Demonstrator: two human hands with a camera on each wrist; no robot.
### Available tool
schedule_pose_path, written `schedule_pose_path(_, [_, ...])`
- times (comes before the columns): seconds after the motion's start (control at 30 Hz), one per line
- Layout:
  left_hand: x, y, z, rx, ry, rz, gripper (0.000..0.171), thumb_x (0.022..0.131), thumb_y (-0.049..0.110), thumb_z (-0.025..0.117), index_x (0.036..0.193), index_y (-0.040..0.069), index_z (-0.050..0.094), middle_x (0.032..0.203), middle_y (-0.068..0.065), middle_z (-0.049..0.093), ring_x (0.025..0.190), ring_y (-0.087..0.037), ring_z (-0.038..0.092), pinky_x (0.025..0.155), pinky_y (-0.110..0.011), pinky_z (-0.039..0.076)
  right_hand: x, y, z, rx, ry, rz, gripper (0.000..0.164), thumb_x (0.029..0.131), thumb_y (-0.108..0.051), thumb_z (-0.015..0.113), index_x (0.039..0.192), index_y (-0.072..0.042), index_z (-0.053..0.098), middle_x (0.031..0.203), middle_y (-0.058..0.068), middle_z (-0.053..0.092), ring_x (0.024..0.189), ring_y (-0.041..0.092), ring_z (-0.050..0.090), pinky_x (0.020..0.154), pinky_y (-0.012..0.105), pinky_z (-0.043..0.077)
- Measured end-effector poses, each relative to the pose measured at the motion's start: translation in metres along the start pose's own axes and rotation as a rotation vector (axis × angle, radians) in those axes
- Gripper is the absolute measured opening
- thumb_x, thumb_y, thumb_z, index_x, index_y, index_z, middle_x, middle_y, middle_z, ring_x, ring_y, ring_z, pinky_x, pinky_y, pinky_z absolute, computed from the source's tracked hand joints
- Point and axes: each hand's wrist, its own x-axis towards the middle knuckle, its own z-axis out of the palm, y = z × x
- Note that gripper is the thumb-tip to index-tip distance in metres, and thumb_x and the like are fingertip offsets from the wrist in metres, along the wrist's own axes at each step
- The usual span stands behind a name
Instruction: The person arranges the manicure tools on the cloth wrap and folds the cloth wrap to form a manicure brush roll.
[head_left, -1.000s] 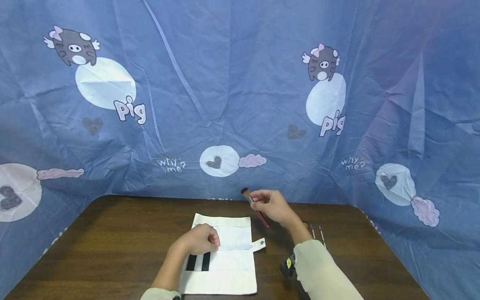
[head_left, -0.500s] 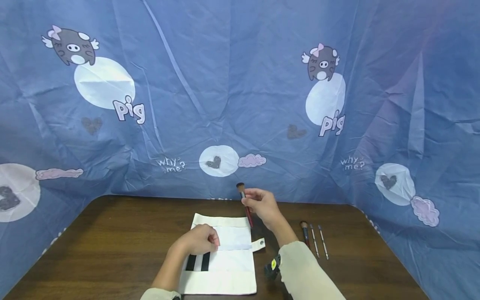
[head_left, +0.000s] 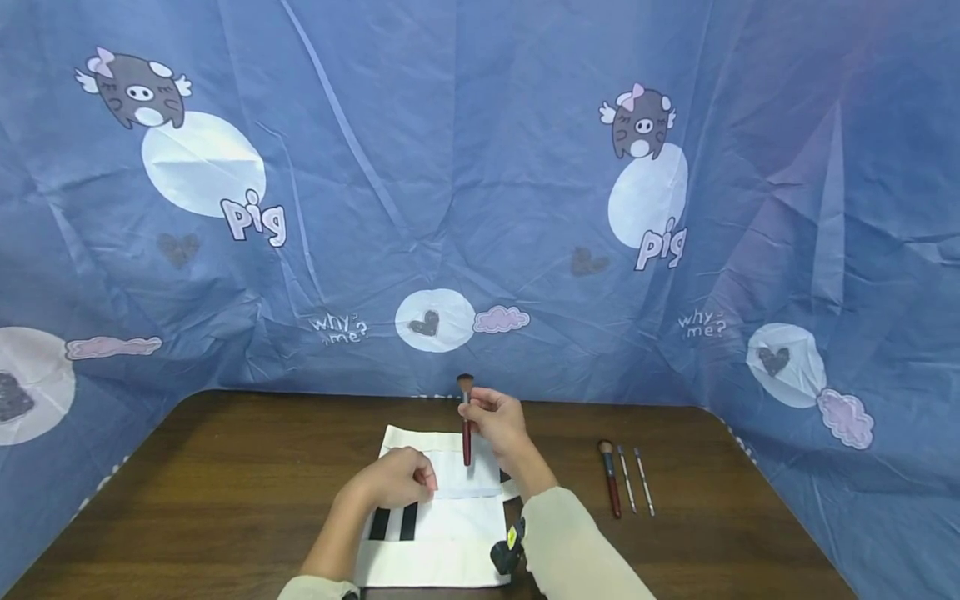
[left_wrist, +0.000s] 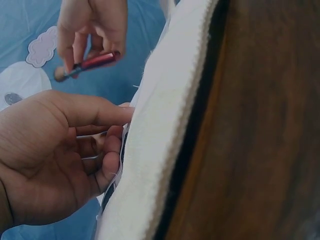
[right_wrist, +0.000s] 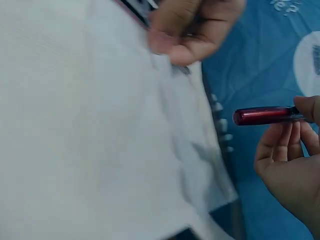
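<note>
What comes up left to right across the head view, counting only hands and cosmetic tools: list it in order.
Left hand, red-handled makeup brush held by the right hand, second makeup brush lying on the table, first slim blue-tipped stick, second slim blue-tipped stick.

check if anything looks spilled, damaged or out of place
Nothing looks spilled or damaged: the white case lies open, and the loose brush and two thin sticks lie side by side. Only the blue backdrop looks untidy, visibly creased.
</note>
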Motion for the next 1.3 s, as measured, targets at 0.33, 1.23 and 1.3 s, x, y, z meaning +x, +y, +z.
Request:
schedule_pose_path(0.33, [-0.001, 0.001, -0.001, -0.011, 0.008, 0.016, 0.011, 0.080, -0.002, 0.073, 0.079, 0.008, 0.069, 0.072, 0.004, 0.060, 0.069, -0.013, 0.054, 0.065, -0.032, 0.046, -0.006, 0.021, 0.026, 0.048, 0.100, -0.012, 0.028, 0.086, 0.004, 0.067, 0.114, 0.010, 0.062, 0.089, 0.007, 0.071, 0.077, 0.011, 0.064, 0.064, 0.023, 0.051])
schedule_pose_path(1.23, [0.000, -0.003, -0.002, -0.037, -0.012, 0.054, 0.010, 0.081, -0.002, 0.071, 0.078, 0.007, 0.068, 0.071, 0.005, 0.061, 0.068, -0.010, 0.053, 0.063, -0.028, 0.044, -0.015, 0.035, 0.036, -0.322, -0.103, -0.065, 0.020, 0.083, 0.005, 0.077, 0.102, 0.008, 0.069, 0.077, 0.006, 0.068, 0.067, 0.008, 0.059, 0.060, 0.020, 0.048])
schedule_pose_path(1.3, [0.000, -0.004, -0.002, -0.034, -0.008, 0.062, 0.010, 0.080, -0.002, 0.071, 0.077, 0.007, 0.068, 0.071, 0.005, 0.061, 0.068, -0.010, 0.053, 0.063, -0.027, 0.044, -0.013, 0.034, 0.037, -0.368, -0.110, -0.065, 0.019, 0.084, 0.003, 0.079, 0.101, 0.007, 0.070, 0.078, 0.005, 0.069, 0.068, 0.008, 0.060, 0.061, 0.021, 0.048])
